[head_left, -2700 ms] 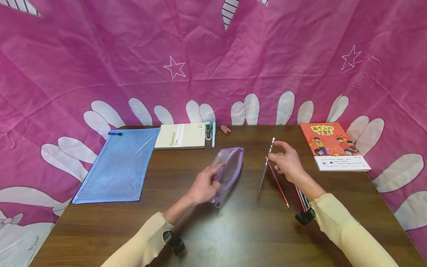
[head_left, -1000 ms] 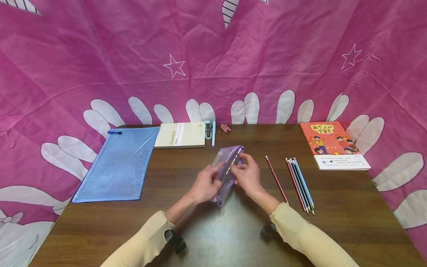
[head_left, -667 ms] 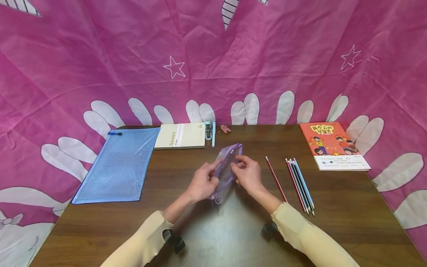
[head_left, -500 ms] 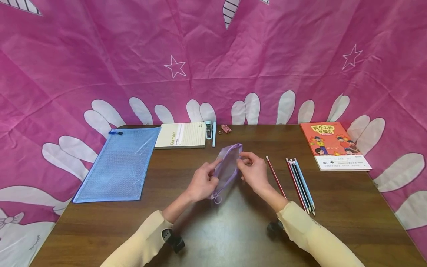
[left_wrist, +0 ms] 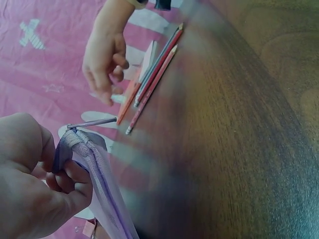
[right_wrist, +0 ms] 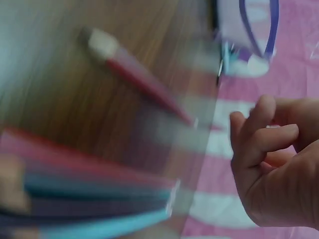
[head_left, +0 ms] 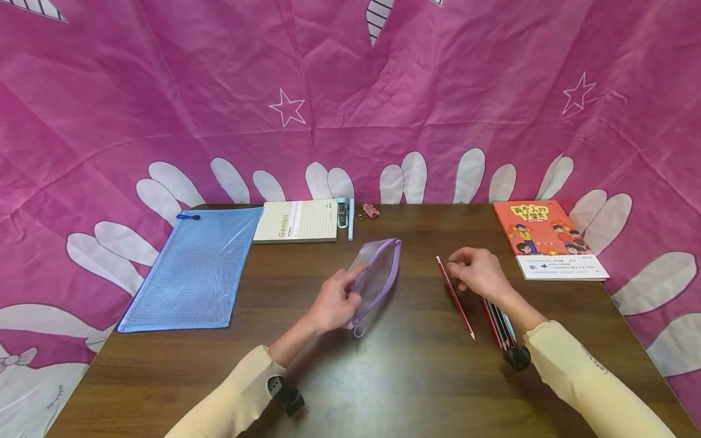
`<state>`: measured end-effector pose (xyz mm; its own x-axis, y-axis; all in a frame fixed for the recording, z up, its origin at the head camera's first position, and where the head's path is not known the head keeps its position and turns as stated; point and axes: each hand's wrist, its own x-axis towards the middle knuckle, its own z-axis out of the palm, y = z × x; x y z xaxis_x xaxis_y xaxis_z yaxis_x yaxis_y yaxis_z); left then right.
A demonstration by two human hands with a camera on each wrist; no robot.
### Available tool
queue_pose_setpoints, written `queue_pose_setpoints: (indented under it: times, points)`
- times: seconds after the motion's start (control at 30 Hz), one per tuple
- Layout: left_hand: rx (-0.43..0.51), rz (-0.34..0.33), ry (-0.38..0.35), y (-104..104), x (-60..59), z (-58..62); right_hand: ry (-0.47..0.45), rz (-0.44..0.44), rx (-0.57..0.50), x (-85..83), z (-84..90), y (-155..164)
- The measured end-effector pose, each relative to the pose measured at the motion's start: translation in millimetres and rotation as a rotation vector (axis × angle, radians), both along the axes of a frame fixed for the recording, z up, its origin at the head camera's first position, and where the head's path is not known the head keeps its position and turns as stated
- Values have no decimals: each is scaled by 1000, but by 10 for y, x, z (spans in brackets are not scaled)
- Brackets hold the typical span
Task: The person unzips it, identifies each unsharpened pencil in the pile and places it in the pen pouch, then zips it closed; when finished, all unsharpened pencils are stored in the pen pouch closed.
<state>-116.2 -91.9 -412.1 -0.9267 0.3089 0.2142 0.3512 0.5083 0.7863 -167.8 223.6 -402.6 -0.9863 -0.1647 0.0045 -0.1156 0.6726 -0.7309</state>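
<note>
My left hand (head_left: 335, 301) grips the near side of a translucent purple zip pouch (head_left: 379, 248), whose mouth gapes between its purple zipper edges. A ring pull hangs at the pouch's near end. In the left wrist view the fingers curl round the fabric (left_wrist: 107, 191). My right hand (head_left: 477, 272) hovers above the table with loosely bent fingers and nothing in them, just right of a single red pencil (head_left: 456, 299). Beneath the right wrist lies a bundle of several red, dark and blue pencils (head_left: 499, 325), partly hidden by the arm.
A blue mesh zip bag (head_left: 191, 274) lies at the left. Along the back are a notebook (head_left: 296, 222), a small stapler (head_left: 342, 213), a light blue pen (head_left: 351, 220) and a pink binder clip (head_left: 370, 211). An orange-red book (head_left: 547, 237) lies at the back right.
My right hand slipped a silvery pencil into the purple pouch, let it go and moved right toward the red pencil. The left hand has kept its hold on the pouch.
</note>
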Motion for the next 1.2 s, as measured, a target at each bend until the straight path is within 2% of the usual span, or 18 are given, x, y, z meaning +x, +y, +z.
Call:
queue_pose_setpoints:
  times: [0.17, 0.3, 0.63, 0.83, 1.07, 1.2]
  points:
    - [3, -5, 4, 13, -2, -19, 5, 22, 168, -17, -26, 261]
    - [9, -5, 4, 14, -3, -36, -39, 29, 240, -15, -47, 332]
    - [2, 2, -8, 8, 25, 2, -109, 10, 341, -42, -27, 332]
    - [-1, -6, -8, 3, 27, -13, -146, -1, 394, -30, -40, 326]
    - [-2, -19, 21, -5, 19, -18, -161, -30, 419, -49, -66, 292]
    - [-1, -17, 14, -4, 19, -24, -164, -35, 447, -54, -85, 271]
